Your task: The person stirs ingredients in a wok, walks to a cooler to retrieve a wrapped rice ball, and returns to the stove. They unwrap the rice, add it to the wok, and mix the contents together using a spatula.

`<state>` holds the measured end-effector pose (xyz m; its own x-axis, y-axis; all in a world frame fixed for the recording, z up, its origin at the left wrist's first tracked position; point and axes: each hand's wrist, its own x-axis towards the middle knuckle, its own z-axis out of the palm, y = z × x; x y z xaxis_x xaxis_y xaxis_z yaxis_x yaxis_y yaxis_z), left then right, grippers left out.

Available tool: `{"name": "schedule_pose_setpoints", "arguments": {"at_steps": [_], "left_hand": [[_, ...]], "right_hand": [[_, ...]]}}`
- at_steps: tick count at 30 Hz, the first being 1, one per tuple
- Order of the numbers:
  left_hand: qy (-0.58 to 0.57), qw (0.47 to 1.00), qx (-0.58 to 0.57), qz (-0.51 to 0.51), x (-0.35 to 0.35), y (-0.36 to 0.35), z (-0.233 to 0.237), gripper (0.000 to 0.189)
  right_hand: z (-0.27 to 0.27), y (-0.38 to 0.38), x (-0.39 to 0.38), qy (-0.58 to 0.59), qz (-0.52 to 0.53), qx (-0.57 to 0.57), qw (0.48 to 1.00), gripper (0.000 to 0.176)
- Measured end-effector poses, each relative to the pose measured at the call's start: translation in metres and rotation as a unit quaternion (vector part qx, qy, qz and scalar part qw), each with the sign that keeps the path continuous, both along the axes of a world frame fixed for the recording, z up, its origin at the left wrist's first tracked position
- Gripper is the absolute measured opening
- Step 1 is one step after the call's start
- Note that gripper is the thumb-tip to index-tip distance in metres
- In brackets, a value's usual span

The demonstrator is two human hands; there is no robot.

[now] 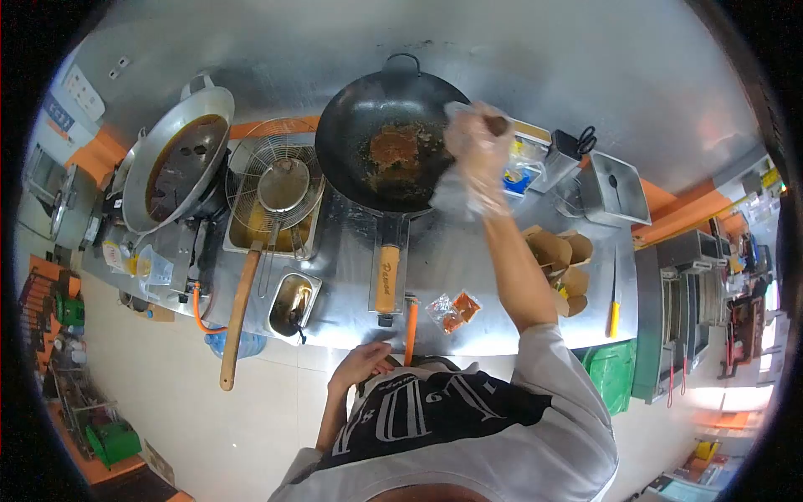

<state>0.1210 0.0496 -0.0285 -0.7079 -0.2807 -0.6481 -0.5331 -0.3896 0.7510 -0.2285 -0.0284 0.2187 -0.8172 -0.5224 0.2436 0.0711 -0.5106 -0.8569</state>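
Note:
A black wok (347,109) holds a patch of reddish-brown paste (395,145) and has a wooden grip (388,280). At the wok's right rim is my right hand (478,146), in a loose clear plastic glove. Its fingers are closed around something brown with a rounded end (498,125), perhaps a handle; the rest of it is hidden. My left hand (365,365) is bare and hangs by the counter's front edge, close to my body. Its fingers are loosely bent and I see nothing in them. Between the hands lie small clear packets of orange-red sauce (456,311).
A large pan of dark liquid (188,159) stands left. Wire strainers (283,184) rest over a metal oil container (305,243). Near the front sits a small steel tin (294,301). To the right are cardboard boxes (552,251), a yellow-handled knife (615,309) and a steel container (615,188).

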Motion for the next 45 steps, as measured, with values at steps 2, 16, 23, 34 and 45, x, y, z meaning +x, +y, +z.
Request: {"name": "schedule_pose_setpoints", "arguments": {"at_steps": [2, 16, 23, 34, 45], "left_hand": [[-0.022, 0.999, 0.02, 0.026, 0.006, 0.007, -0.017, 0.056], [-0.006, 1.0, -0.016, 0.015, -0.016, 0.014, -0.035, 0.061], [0.009, 0.997, 0.041, 0.058, -0.017, 0.022, -0.02, 0.054], [0.017, 0.99, -0.075, -0.114, -0.053, 0.02, 0.0, 0.059], [-0.021, 0.999, -0.019, -0.026, -0.004, 0.029, -0.025, 0.054]], "right_hand": [[0.001, 0.011, -0.003, -0.008, 0.032, 0.019, 0.999, 0.029], [-0.022, -0.058, -0.018, 0.128, 0.039, -0.021, 0.991, 0.029], [0.027, -0.003, -0.036, 0.141, 0.103, 0.082, 0.981, 0.026], [-0.019, 0.005, -0.044, 0.199, 0.086, 0.074, 0.973, 0.03], [-0.07, -0.045, -0.064, 0.266, -0.007, -0.012, 0.964, 0.038]]}}
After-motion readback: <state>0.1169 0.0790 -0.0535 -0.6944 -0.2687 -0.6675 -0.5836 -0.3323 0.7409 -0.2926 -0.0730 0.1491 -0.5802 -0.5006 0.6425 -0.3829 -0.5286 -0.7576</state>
